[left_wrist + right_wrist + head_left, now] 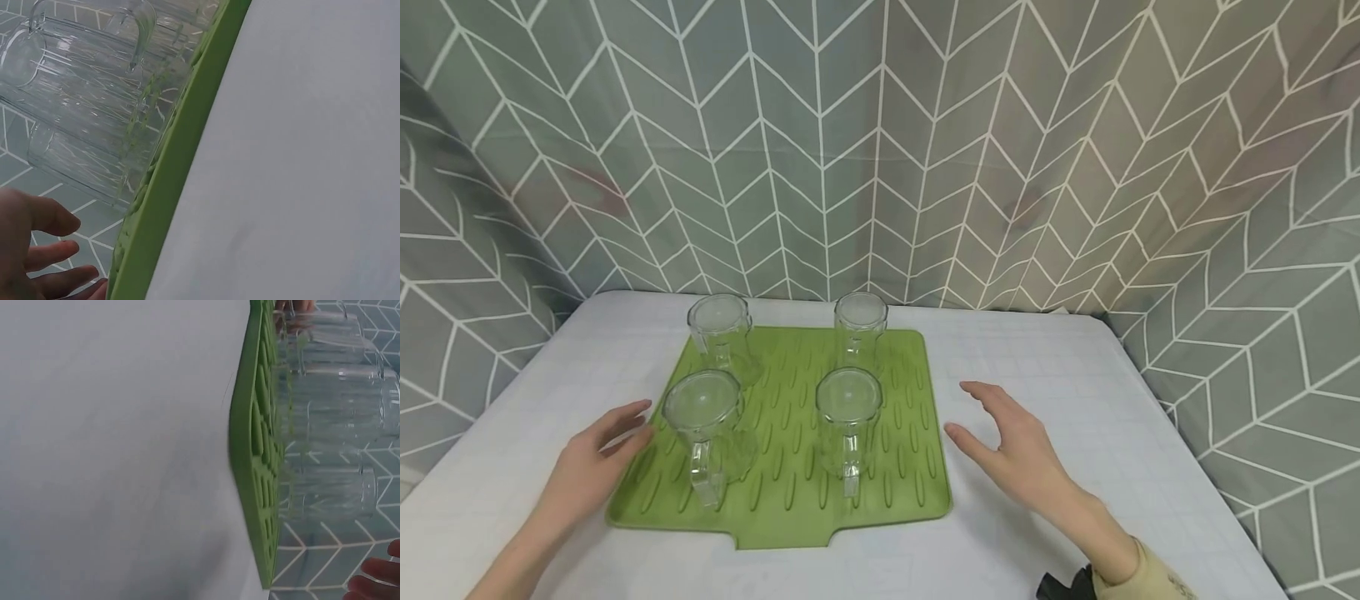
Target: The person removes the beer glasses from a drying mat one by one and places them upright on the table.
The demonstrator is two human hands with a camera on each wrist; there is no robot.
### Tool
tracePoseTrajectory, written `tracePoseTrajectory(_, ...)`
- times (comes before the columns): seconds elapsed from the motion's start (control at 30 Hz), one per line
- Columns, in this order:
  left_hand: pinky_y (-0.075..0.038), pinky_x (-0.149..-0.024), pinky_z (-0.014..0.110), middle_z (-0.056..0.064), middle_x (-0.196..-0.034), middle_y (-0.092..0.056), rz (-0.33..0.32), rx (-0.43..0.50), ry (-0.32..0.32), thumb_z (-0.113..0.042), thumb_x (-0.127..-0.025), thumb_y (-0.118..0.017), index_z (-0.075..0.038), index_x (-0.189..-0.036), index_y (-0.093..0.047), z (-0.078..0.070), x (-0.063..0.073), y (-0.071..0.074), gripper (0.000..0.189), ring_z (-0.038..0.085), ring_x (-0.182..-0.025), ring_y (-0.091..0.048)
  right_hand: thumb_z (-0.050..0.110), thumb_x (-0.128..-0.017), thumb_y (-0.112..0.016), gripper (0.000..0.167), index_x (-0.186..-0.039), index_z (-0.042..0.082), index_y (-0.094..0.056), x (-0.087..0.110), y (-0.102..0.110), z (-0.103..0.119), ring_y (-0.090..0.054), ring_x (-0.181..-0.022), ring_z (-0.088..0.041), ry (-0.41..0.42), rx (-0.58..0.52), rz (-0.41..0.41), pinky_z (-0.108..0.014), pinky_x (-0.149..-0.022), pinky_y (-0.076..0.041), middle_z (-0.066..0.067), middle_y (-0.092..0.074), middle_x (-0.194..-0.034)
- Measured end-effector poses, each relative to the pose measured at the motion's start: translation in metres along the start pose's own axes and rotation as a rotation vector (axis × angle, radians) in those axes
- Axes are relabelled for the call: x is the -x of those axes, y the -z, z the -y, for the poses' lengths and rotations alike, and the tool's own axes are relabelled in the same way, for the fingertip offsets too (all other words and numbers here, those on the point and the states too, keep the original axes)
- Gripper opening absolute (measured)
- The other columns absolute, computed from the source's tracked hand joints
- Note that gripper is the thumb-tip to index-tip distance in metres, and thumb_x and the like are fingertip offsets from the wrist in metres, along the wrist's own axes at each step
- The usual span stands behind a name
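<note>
Four clear glass mugs stand in two rows on a green ridged drying mat (782, 529), their bases appearing to face up. The front-left mug (703, 408) and front-right mug (848, 417) have handles pointing toward me. Behind them are the back-left mug (721, 325) and back-right mug (861, 321). At the mat's left edge, my left hand (591, 458) has loosely bent fingers, close beside the front-left mug and holding nothing. Off the mat's right side, my right hand (1018, 446) is held with thumb and fingers apart, also without anything in it.
A white cloth (1015, 342) covers the table under the mat. Grey curtains (880, 150) with white chevron lines hang behind and along both sides. Near my right sleeve (1150, 575) is a black object (1067, 585) at the wrist.
</note>
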State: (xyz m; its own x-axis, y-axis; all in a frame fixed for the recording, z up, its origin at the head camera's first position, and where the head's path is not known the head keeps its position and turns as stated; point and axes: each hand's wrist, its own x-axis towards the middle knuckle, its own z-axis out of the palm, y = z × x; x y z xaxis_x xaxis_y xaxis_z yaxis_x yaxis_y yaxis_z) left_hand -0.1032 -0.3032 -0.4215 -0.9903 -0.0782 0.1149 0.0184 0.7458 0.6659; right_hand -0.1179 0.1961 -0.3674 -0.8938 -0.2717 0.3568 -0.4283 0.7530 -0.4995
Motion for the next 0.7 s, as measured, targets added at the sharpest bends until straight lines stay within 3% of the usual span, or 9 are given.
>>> tracePoseTrajectory(0.1,-0.05,-0.08,0.004,0.038,-0.134,-0.052,-0.022,0.034,-0.006,-0.026,-0.103,-0.057,0.004,-0.143,-0.046,0.002,0.001,-0.002,0.051,0.053,-0.121,-0.052,0.034,-0.094,-0.071,0.052,-0.138,0.013,-0.055,-0.003,-0.005,0.007,-0.061,-0.12,-0.028,0.028,-0.042,0.008,-0.052,-0.096,-0.055,-0.003,-0.061,-0.138)
tracePoseTrajectory(0.13,-0.044,-0.078,-0.003,0.038,-0.134,-0.052,-0.027,0.046,-0.009,-0.025,-0.103,-0.058,0.004,-0.143,-0.046,0.004,0.002,-0.003,0.05,0.043,-0.121,-0.057,0.034,-0.094,-0.071,0.051,-0.138,0.014,-0.055,-0.004,-0.007,0.009,-0.061,-0.118,-0.027,0.037,-0.053,0.012,-0.051,-0.095,-0.055,-0.002,-0.061,-0.138)
tracePoseTrajectory(0.17,-0.039,-0.076,-0.007,0.038,-0.134,-0.053,-0.033,0.054,-0.012,-0.024,-0.102,-0.058,0.004,-0.142,-0.047,0.005,0.002,-0.004,0.05,0.03,-0.119,-0.062,0.034,-0.094,-0.071,0.051,-0.138,0.015,-0.055,-0.006,-0.009,0.012,-0.062,-0.118,-0.026,0.044,-0.065,0.016,-0.05,-0.094,-0.055,-0.001,-0.06,-0.138)
tracePoseTrajectory(0.23,-0.04,-0.077,-0.007,0.038,-0.133,-0.053,-0.045,0.066,-0.021,-0.021,-0.102,-0.059,0.005,-0.142,-0.047,0.007,0.003,-0.005,0.049,0.0,-0.11,-0.061,0.033,-0.094,-0.071,0.051,-0.139,0.015,-0.055,-0.008,-0.011,0.016,-0.061,-0.118,-0.026,0.057,-0.088,0.023,-0.049,-0.095,-0.055,-0.001,-0.06,-0.139)
tracePoseTrajectory(0.33,-0.042,-0.078,-0.006,0.037,-0.134,-0.054,-0.063,0.094,-0.034,-0.018,-0.1,-0.062,0.005,-0.14,-0.049,0.009,0.003,-0.007,0.048,-0.028,-0.099,-0.038,0.031,-0.093,-0.071,0.051,-0.139,0.015,-0.055,-0.012,-0.015,0.022,-0.062,-0.118,-0.025,0.077,-0.118,0.027,-0.047,-0.095,-0.055,-0.003,-0.06,-0.138)
tracePoseTrajectory(0.7,-0.043,-0.082,-0.005,0.033,-0.136,-0.055,-0.092,0.12,-0.071,-0.01,-0.097,-0.065,0.008,-0.137,-0.051,0.012,0.0,-0.011,0.046,-0.031,-0.101,-0.036,0.034,-0.093,-0.07,0.055,-0.141,0.015,-0.052,-0.021,-0.031,0.042,-0.059,-0.121,-0.019,0.135,-0.233,0.045,-0.046,-0.1,-0.054,0.001,-0.061,-0.135)
